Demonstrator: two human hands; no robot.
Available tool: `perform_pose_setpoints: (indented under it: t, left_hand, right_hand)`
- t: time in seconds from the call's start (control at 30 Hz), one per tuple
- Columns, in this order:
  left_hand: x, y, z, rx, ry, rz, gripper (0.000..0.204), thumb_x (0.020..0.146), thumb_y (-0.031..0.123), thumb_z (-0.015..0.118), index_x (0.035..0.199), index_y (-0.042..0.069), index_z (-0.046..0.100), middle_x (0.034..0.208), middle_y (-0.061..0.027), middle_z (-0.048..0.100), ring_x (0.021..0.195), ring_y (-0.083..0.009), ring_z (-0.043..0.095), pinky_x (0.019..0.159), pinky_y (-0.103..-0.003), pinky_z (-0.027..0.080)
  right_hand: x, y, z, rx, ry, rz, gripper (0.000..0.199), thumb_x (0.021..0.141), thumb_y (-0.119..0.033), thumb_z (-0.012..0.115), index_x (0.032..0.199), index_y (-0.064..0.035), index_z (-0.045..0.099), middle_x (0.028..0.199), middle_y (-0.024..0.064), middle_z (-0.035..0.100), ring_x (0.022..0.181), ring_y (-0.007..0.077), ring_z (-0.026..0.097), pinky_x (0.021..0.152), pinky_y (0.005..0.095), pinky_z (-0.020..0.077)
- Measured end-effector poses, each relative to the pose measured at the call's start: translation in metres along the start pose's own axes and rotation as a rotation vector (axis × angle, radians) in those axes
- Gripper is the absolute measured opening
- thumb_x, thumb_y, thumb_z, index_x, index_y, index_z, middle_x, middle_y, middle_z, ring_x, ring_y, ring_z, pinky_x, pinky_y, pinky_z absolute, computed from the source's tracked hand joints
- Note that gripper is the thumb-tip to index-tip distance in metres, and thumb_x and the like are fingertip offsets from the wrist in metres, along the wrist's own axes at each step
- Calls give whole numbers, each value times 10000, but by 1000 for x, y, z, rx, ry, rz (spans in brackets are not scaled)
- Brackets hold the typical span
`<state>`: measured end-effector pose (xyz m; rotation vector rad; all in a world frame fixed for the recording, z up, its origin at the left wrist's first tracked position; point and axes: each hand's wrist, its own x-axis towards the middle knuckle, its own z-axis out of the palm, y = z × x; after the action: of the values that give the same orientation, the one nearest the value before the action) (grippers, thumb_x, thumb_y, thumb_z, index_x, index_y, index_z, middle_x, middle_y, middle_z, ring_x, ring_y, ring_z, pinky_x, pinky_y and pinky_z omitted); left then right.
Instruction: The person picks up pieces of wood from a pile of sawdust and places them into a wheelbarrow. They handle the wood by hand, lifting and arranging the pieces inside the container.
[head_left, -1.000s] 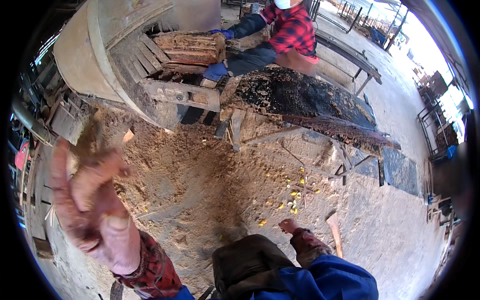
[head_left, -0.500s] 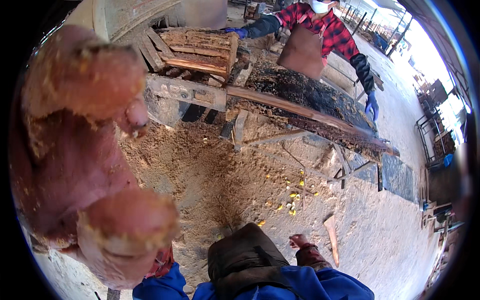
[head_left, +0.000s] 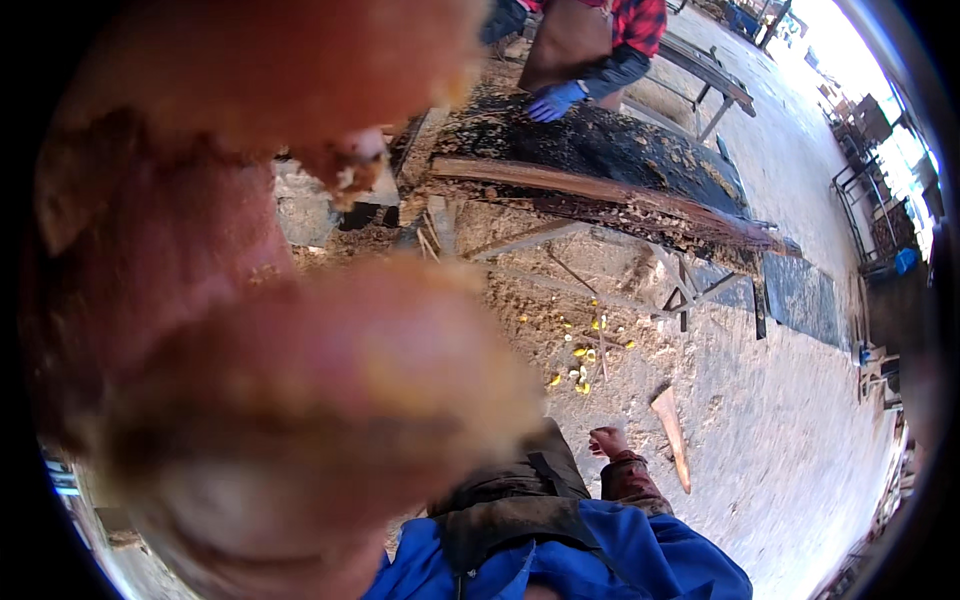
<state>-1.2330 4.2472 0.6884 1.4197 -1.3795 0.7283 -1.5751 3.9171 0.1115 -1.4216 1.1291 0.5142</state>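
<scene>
The left hand (head_left: 250,300) fills the whole picture from 7 to 12 o'clock, so close to the camera that it is a red-brown blur; thick fingers (head_left: 310,390) crusted with sawdust show, spread rather than fisted, and nothing can be seen in them, though whether the hand grips anything out of view cannot be told. The right hand (head_left: 607,441) hangs low at about 5 o'clock from the centre, just off the edge of the dark apron (head_left: 510,500) and blue jacket (head_left: 620,550), fingers loosely curled with nothing visible in them. Nearest to it, a pale wedge of wood (head_left: 672,435) lies on the sandy floor (head_left: 780,440) at its 3 o'clock, close but apart. At its 12 o'clock, small yellow chips (head_left: 585,355) are scattered in the sawdust. Further up, a long bark-edged slab (head_left: 610,195) rests across a metal frame (head_left: 690,290), running from centre toward 3 o'clock, with a dark, chip-strewn surface (head_left: 620,150) behind it. At 12 to 1 o'clock another person in a red checked shirt (head_left: 640,20) and brown apron rests a blue-gloved hand (head_left: 555,100) on that surface.
</scene>
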Motion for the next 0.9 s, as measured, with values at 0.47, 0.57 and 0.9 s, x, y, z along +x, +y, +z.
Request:
perform_pose_setpoints:
  t: [0.47, 0.57, 0.9]
  left_hand:
    - [-22, -73, 198, -339, 184, -628, 424, 808, -55, 658, 1216, -33, 544, 1015, -92, 620, 824, -142, 606, 737, -270, 506]
    - [-129, -94, 223, -444, 169, -1048, 233, 887, 22, 576, 1113, -31, 585, 885, -39, 619, 791, -98, 582, 698, -245, 499]
    - [-369, -64, 256, -233, 35, -1941, 210, 833, 53, 653, 1021, -8, 583, 811, -43, 648, 692, -101, 603, 595, -240, 498]
  right_hand:
    - [49, -8, -143, 99, 50, -92, 226, 828, -201, 633, 801, 23, 635, 685, 69, 623, 544, 149, 601, 500, 299, 510]
    - [68, -40, -139, 103, 74, -194, 293, 843, -239, 651, 945, 35, 663, 724, 76, 650, 615, 149, 634, 541, 285, 523]
    - [87, -173, -157, -233, 198, -484, 458, 797, -300, 723, 1086, 42, 630, 809, 96, 670, 697, 157, 633, 639, 292, 511]
